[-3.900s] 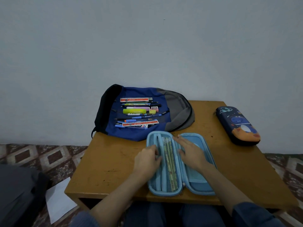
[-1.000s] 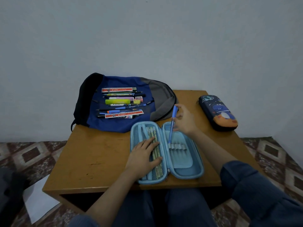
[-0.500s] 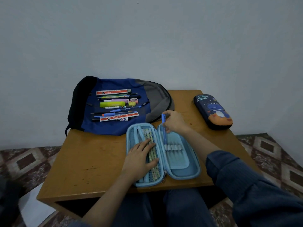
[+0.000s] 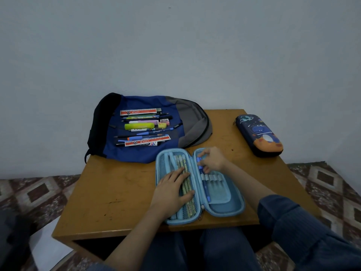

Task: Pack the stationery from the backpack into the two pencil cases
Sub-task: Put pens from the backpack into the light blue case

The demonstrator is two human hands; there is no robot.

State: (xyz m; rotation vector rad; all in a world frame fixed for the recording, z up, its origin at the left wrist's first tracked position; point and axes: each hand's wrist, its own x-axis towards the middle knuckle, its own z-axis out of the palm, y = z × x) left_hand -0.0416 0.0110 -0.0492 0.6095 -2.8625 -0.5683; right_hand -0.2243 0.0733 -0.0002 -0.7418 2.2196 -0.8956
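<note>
On the floor at the far left lies a white sheet [image 4: 46, 239]. The table [image 4: 109, 192] is brown wood. At its far left side the backpack [image 4: 140, 156] lies flat, and the stationery [image 4: 144, 130] is in a row on top of it: two rulers, a yellow marker [image 4: 139, 126], pens and erasers. Near the front edge, in the middle, the light blue case [image 4: 234, 211] lies open with both halves flat. The left hand [image 4: 172, 190] rests on the left half of the case, with fingers straight and flat on the mesh pocket, and it holds nothing. Under the mesh there are some pencils [image 4: 188, 200], just beside the fingers. In the right half a blue pen [image 4: 207, 192] goes through the first elastic loop, next to the hinge. The right hand [image 4: 213, 159] has its fingers curled and pinches the far end of this pen. At the far right side of the table the dark case [image 4: 257, 135] is closed, well apart from both hands.
</note>
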